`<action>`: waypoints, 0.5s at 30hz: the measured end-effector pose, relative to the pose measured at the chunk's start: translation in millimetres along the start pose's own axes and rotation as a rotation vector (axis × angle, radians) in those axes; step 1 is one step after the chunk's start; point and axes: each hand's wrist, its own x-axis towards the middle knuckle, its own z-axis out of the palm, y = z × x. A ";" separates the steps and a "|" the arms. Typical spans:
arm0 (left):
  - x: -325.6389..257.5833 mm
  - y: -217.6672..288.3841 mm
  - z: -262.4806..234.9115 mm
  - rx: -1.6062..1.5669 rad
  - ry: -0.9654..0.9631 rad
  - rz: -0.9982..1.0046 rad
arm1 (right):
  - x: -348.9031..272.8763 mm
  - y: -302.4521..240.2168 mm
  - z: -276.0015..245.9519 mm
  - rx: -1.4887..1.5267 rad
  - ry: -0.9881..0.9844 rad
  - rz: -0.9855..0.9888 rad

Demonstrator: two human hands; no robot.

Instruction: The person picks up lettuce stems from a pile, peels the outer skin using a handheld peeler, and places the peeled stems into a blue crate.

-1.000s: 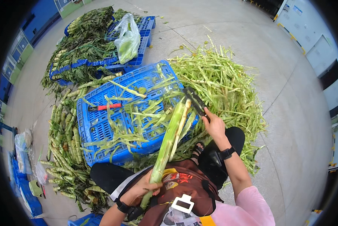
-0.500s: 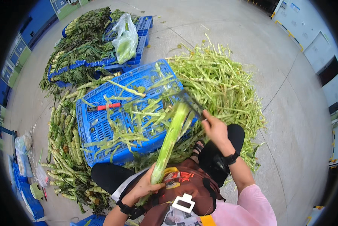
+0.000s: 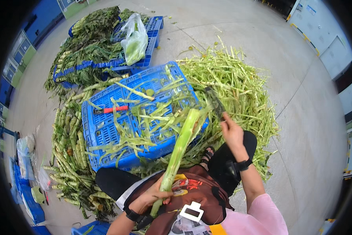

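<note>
One broad heap of peelings [image 3: 238, 92] covered the floor at the far right, past the right knee. Leafy bundles [image 3: 88, 53] sat on a blue pallet [image 3: 155, 27] at the far left. An upside-looking blue crate [image 3: 102, 135] stood ahead, its top cluttered with loose peel strips [image 3: 133, 141]. Uncut stalks [image 3: 70, 156] lay piled along its left side, and a plastic bag [image 3: 134, 45] rested on the pallet.

The held stalk [image 3: 178, 150] slanted from the lap up over the crate's near right edge. It was pale, glossy green, streaked lighter, darker at its near end, with peel hanging off its right side. The left hand [image 3: 156, 194] wrapped its near part; the right hand [image 3: 233, 133] gripped a dark blade [image 3: 216, 102], just right of the stalk's far end. A red-handled tool [image 3: 115, 109] lay on the crate, among the strips.
</note>
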 end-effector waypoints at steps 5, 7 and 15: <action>-5.2 -21.8 -29.1 -0.343 -0.059 -0.085 | -94.3 -59.0 17.8 0.044 -0.381 -0.813; -6.2 -25.6 -35.1 -0.233 0.044 -0.117 | -89.8 -56.8 23.3 -0.012 -0.358 -0.805; -1.4 -19.7 -21.6 -0.021 0.121 0.091 | 0.2 0.8 6.0 -0.132 -0.005 -0.066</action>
